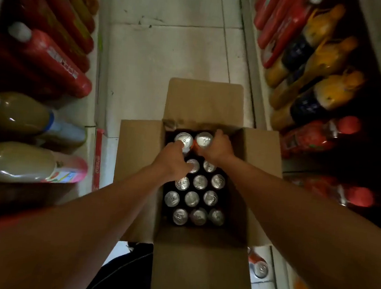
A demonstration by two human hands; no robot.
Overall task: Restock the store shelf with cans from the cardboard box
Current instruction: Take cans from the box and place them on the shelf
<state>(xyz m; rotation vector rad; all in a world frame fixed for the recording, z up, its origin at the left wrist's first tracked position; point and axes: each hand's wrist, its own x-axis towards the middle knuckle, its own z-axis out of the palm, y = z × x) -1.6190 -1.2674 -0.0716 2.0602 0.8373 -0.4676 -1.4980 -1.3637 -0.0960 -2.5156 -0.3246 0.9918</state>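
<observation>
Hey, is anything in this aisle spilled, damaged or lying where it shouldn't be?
Nothing looks spilled or damaged. One oddity: a single can sits outside the cardboard box, by the shelf base on the right, while the rest stand upright inside the box. Both hands are on cans in the far row.

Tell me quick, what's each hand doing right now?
Left hand: closed on the far-left can in the cardboard box.
Right hand: closed on the neighbouring can.

Head view, steeply downward, close above open cardboard box [211,104], aisle floor [165,50]
</observation>
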